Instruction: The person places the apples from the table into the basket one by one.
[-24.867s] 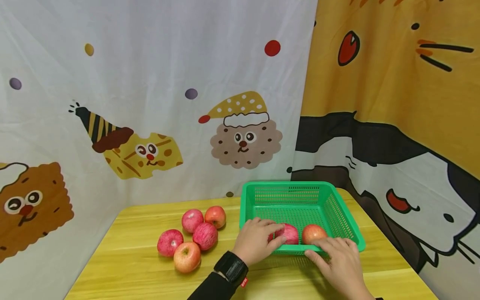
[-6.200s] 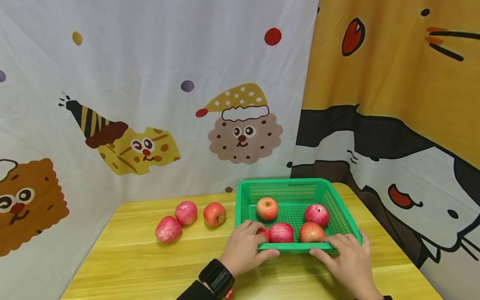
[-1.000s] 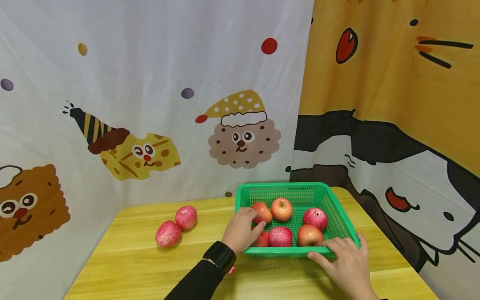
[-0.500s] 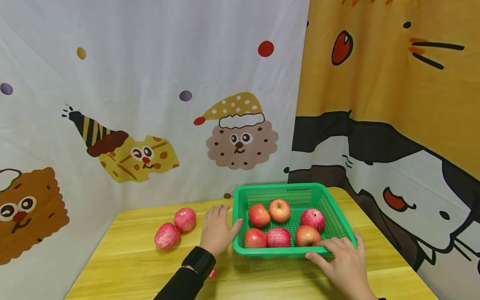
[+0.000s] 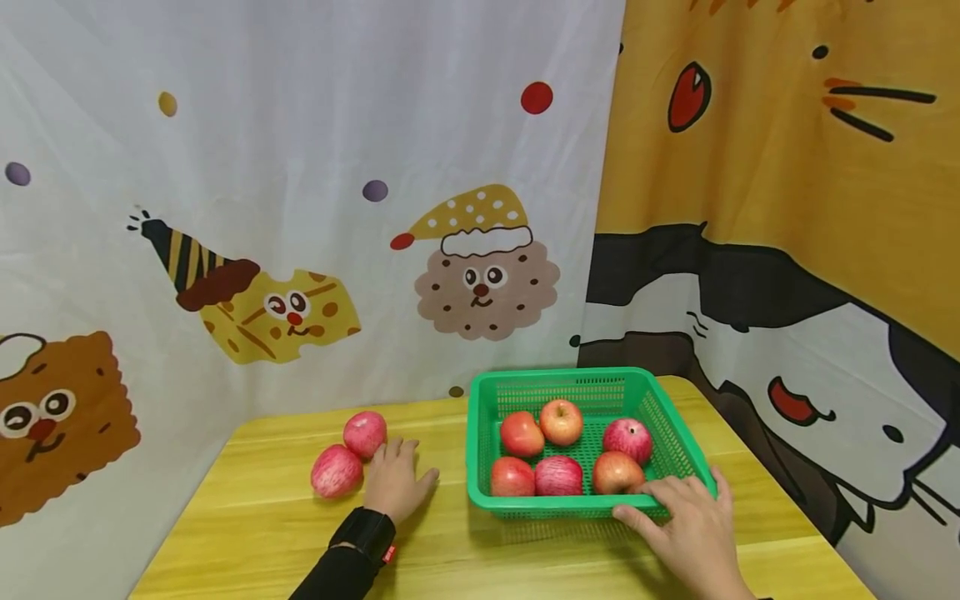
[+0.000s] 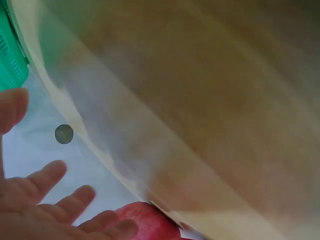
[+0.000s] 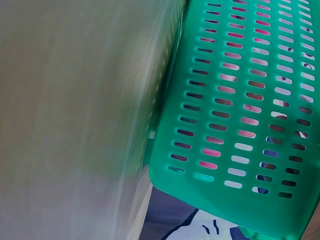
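On the left part of the table two pink-red apples touch each other, a rear apple [image 5: 365, 434] and a front apple [image 5: 336, 472]. Just right of them is my left hand [image 5: 393, 483], palm down, fingers spread and nothing held. In the left wrist view an apple [image 6: 147, 222] shows behind the fingertips; whether they touch it I cannot tell. A green plastic basket [image 5: 555, 504] holds several apples, among them a striped apple [image 5: 558, 475] and an orange-red apple [image 5: 618, 472]. My right hand [image 5: 693, 529] grips the basket's front rim near its right corner, thumb outside and fingers over the edge.
The wooden table [image 5: 247, 517] has a patterned cloth [image 5: 300, 167] hanging behind it and another cloth [image 5: 780, 167] on the right. The perforated basket wall [image 7: 240, 110] fills much of the right wrist view.
Apples have gone from the table into the basket, leaving two outside. In the last second my left hand let go of an apple in the basket and moved left. The right hand stayed.
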Tool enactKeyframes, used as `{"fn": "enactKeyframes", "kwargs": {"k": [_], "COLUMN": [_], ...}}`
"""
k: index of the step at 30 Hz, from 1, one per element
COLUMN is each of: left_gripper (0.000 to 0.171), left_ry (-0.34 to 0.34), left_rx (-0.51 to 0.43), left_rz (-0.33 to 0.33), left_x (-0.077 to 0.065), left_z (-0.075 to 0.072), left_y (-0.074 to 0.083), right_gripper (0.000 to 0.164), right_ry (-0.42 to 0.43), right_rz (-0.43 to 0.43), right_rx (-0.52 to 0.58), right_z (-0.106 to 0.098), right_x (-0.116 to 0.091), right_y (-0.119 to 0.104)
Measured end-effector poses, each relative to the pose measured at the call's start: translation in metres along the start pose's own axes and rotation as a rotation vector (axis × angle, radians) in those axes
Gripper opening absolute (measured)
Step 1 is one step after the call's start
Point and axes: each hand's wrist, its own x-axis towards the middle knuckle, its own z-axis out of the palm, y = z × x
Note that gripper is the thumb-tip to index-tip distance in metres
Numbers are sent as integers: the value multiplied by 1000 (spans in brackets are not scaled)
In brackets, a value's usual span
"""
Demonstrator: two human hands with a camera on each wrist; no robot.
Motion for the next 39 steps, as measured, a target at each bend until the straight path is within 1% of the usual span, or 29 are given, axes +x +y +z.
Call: {"fn": "enactKeyframes", "kwargs": {"k": [3, 6, 8, 9, 10, 11, 13, 14, 15, 16, 17, 19, 21, 23, 25, 26, 28, 29, 31, 33, 34, 36, 38, 39], "left_gripper": [58, 55, 52, 51, 51, 50, 52, 54, 57, 60, 64, 73, 79, 83, 84, 85, 86, 87, 87, 87, 87, 87, 86, 86], "left_ry": [-3, -39, -62, -61, -51, -26, 40, 80, 116, 146, 162, 160, 115, 36, -36, -67, -106, -114, -114, -82, -59, -3, 45, 58], "left_rx": [-1, 16, 31, 35, 42, 55, 102, 124, 140, 157, 174, 167, 129, 77, 29, 13, -9, -11, -25, -80, -122, -224, -327, -372], "left_rz": [5, 8, 22, 41, 65, 99, 146, 150, 136, 104, 57, -76, -213, -322, -379, -392, -392, -381, -358, -325, -296, -215, -113, -58], "left_x": [-2, -5, -8, -10, -11, -12, -11, -10, -8, -6, -4, -2, -3, -8, -14, -16, -20, -21, -21, -18, -16, -10, -4, -1], "left_z": [-3, -8, -11, -12, -14, -15, -20, -23, -26, -30, -35, -44, -53, -60, -65, -67, -71, -73, -77, -83, -85, -88, -90, -88], "left_y": [0, 2, 3, 3, 2, 0, -6, -10, -15, -20, -26, -37, -48, -58, -67, -70, -73, -73, -69, -55, -46, -21, 9, 24], "right_gripper": [41, 41, 41, 41, 41, 41, 41, 41, 41, 41, 41, 41, 41, 41, 41, 41, 41, 41, 41, 41, 42, 42, 43, 44], "right_ry": [16, 28, 31, 31, 32, 33, 38, 39, 42, 40, 38, 29, 19, 9, 4, 4, 2, 2, 2, 0, 1, 2, 3, 3], "right_rz": [-9, -20, -26, -26, -27, -28, -31, -31, -32, -30, -27, -20, -11, -6, -2, -1, 0, 0, 2, -1, -3, -8, -13, -13], "right_rx": [8, 18, 23, 23, 24, 25, 28, 29, 32, 32, 33, 32, 30, 25, 25, 24, 23, 23, 24, 24, 21, 18, 13, 11], "right_z": [0, 1, 2, 2, 2, 2, 2, 2, 2, 2, 3, 3, 3, 4, 4, 4, 4, 4, 4, 3, 2, 1, 0, 1], "right_x": [0, 1, 1, 1, 2, 2, 3, 3, 3, 3, 3, 2, 1, 0, -1, -1, -2, -2, -2, -2, -1, -1, 0, 0], "right_y": [0, -1, -1, -1, -1, -1, -2, -2, -2, -2, -2, -2, -2, -2, -2, -2, -1, -1, -1, -1, -1, -1, -1, 0]}}
